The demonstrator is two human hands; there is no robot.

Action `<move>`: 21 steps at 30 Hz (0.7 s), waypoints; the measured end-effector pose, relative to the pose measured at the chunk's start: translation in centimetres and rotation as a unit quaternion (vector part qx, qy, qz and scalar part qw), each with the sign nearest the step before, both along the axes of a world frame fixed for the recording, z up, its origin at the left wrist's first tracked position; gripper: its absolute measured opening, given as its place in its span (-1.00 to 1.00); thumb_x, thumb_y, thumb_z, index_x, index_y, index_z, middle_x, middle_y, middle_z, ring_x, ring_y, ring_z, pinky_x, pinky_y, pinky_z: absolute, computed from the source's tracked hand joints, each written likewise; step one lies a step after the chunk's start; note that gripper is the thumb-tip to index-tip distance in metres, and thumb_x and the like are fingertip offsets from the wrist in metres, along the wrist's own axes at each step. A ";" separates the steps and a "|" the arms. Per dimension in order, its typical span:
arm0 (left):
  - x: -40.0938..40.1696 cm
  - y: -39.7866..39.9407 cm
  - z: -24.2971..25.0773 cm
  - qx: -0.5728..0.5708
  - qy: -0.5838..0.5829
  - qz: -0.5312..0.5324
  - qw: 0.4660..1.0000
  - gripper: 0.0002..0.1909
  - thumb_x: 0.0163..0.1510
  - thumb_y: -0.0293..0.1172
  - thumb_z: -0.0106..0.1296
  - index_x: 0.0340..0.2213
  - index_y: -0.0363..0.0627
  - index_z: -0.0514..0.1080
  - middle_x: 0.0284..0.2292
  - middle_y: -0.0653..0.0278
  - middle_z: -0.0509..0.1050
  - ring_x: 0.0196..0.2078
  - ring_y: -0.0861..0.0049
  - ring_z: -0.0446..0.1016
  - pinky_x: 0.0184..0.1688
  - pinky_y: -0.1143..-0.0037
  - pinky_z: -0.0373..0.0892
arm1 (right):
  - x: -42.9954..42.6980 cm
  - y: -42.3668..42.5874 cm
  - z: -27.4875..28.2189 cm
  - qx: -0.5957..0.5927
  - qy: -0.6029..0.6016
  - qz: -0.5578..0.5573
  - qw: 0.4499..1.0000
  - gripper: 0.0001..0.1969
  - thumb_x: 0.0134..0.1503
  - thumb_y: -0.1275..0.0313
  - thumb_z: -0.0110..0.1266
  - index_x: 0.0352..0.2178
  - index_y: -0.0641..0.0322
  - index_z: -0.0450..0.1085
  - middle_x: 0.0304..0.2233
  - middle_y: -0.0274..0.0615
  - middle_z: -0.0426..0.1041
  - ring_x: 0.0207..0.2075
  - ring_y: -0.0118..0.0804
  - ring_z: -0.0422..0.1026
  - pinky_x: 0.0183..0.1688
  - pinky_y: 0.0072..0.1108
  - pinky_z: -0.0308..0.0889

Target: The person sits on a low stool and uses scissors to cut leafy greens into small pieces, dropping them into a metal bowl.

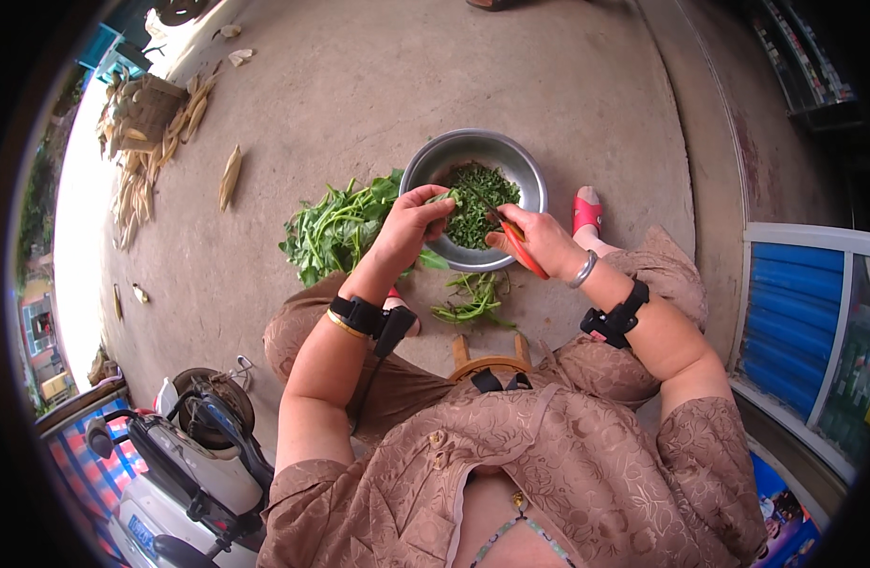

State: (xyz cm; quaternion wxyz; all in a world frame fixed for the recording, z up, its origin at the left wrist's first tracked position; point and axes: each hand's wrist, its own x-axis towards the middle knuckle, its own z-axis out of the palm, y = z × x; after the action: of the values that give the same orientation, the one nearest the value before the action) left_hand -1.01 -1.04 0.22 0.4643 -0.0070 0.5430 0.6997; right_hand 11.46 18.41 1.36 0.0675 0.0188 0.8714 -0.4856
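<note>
My left hand (422, 215) pinches a small bunch of green leaves (454, 197) over the left side of a round metal basin (532, 170). Finely cut greens (481, 213) cover the basin's bottom. In my right hand (539, 238) is a pair of scissors (524, 250) with red-orange handles, and the dark blades reach towards the leaves. To the left of the basin, a heap of leafy green stems (339, 231) lies on the concrete floor. A smaller pile of bare green stems (475, 302) rests between the basin and a wooden stool (491, 363).
At the upper left stands a woven basket (154, 106) among dry corn husks (133, 188); one corn husk (230, 179) lies apart. A motor scooter (186, 461) is parked at the lower left. On the right is a blue-panelled cabinet (793, 319). My feet flank the basin.
</note>
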 end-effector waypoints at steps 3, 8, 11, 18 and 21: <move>0.0 0.1 -0.2 0.005 0.009 0.009 1.000 -0.87 0.03 -0.42 0.06 -0.35 -0.11 0.37 -0.65 0.53 0.28 -0.66 0.82 0.15 -0.62 0.72 0.03 | 0.1 -0.2 -0.3 0.015 0.032 0.005 0.999 -0.55 0.01 0.17 0.14 -0.17 0.24 0.28 -0.50 0.00 0.41 -0.44 -0.05 0.44 -0.39 -0.41 0.30; 0.5 0.2 -0.5 0.004 0.013 0.000 1.000 -0.86 0.04 -0.41 0.06 -0.34 -0.11 0.36 -0.66 0.54 0.26 -0.67 0.82 0.15 -0.63 0.73 0.02 | 0.1 -0.8 -0.2 0.054 0.097 -0.002 0.994 -0.53 -0.02 0.12 0.15 -0.23 0.27 0.27 -0.51 0.06 0.40 -0.42 0.04 0.43 -0.39 -0.33 0.30; 0.8 0.4 -0.1 -0.010 0.017 0.002 1.000 -0.87 0.04 -0.41 0.06 -0.35 -0.11 0.36 -0.66 0.54 0.26 -0.67 0.82 0.15 -0.63 0.72 0.03 | 0.0 -0.8 0.6 0.029 0.040 0.012 0.999 -0.59 -0.02 0.15 0.16 -0.30 0.27 0.27 -0.56 0.04 0.40 -0.46 0.05 0.43 -0.42 -0.32 0.30; 0.6 0.2 -0.7 0.001 0.004 0.002 1.000 -0.86 0.05 -0.44 0.04 -0.32 -0.11 0.34 -0.65 0.50 0.27 -0.67 0.79 0.18 -0.64 0.73 0.05 | -0.1 -0.3 0.0 0.031 0.041 0.012 0.999 -0.66 -0.02 0.19 0.17 -0.41 0.26 0.32 -0.63 0.01 0.41 -0.55 0.02 0.44 -0.53 -0.38 0.30; 0.7 0.2 -0.7 0.007 0.004 0.008 1.000 -0.87 0.04 -0.43 0.05 -0.34 -0.12 0.36 -0.65 0.53 0.27 -0.67 0.81 0.16 -0.63 0.72 0.03 | -0.1 -0.3 -0.1 0.032 0.041 0.001 0.999 -0.65 -0.03 0.18 0.17 -0.38 0.25 0.33 -0.61 0.02 0.42 -0.54 0.01 0.44 -0.52 -0.39 0.31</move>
State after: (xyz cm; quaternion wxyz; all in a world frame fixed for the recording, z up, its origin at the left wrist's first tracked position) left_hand -0.30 -0.80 -0.49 0.4568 -0.0049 0.5396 0.7072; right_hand 11.32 18.10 1.25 0.0313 0.0003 0.8883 -0.4581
